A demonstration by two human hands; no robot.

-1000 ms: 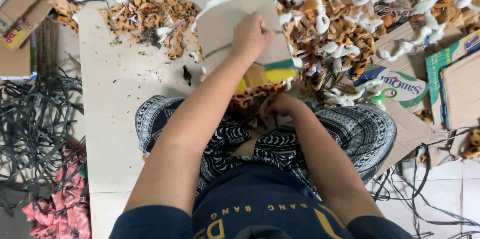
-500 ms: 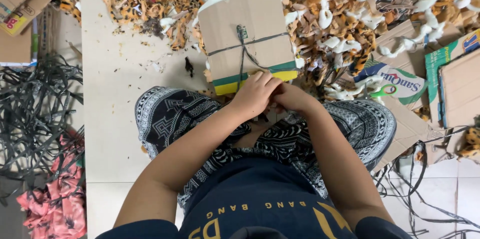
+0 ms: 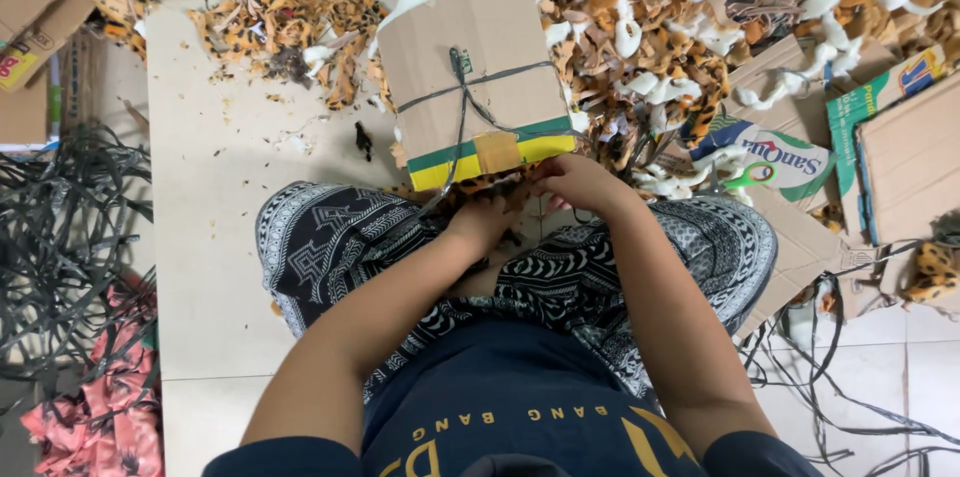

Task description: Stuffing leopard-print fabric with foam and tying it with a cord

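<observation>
A flat cardboard bundle [image 3: 480,57] tied crosswise with grey strap lies on the floor in front of my crossed legs, a green and yellow strip along its near edge. Leopard-print fabric pieces [image 3: 490,187] poke out under that edge. My left hand [image 3: 483,222] and my right hand [image 3: 578,182] meet at the near edge, both with fingers closed on the leopard-print fabric. What sits under the fingers is hidden.
Heaps of leopard-print and white scraps [image 3: 690,47] cover the floor behind and to the right. Tangled grey straps [image 3: 60,237] lie at left, pink cloth [image 3: 95,417] below them. Flattened cardboard boxes [image 3: 900,147] and green-handled scissors [image 3: 745,177] lie at right.
My left hand came back from the top of the cardboard bundle down to its near edge, joining my right hand there. Both hands have since shifted slightly lower on the fabric.
</observation>
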